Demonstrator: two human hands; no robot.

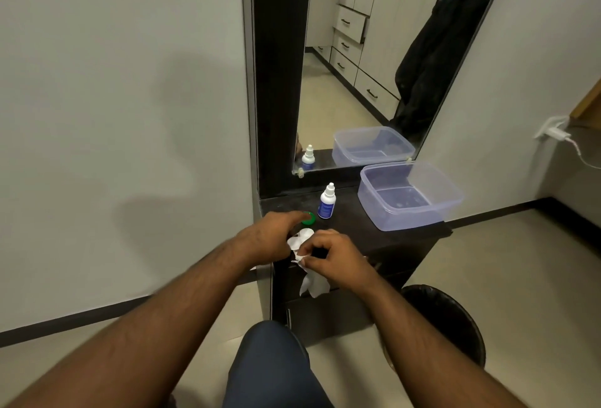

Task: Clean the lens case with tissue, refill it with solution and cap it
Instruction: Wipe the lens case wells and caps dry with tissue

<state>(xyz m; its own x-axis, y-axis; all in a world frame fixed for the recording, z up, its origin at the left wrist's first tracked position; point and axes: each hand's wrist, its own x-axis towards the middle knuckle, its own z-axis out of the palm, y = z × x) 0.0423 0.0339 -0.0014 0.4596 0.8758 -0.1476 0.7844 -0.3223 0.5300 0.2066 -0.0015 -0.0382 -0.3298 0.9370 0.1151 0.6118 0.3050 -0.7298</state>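
On the dark cabinet top [351, 219] a green cap [309, 218] lies by the fingertips of my left hand [271, 238]. A pale round piece, likely part of the lens case [306, 232], sits between my hands, partly wrapped in white tissue [312, 281]. My left hand's fingers curl around the case and tissue. My right hand [331, 261] pinches the tissue, which hangs down over the cabinet's front edge. A small white solution bottle [326, 202] with a blue label stands upright just behind, capped.
An open clear plastic box [422, 212] stands at the right of the cabinet top, below a tall mirror [351, 82]. A black bin [448, 320] sits on the floor at the right. My knee [273, 365] is below, and a wall [123, 115] is on the left.
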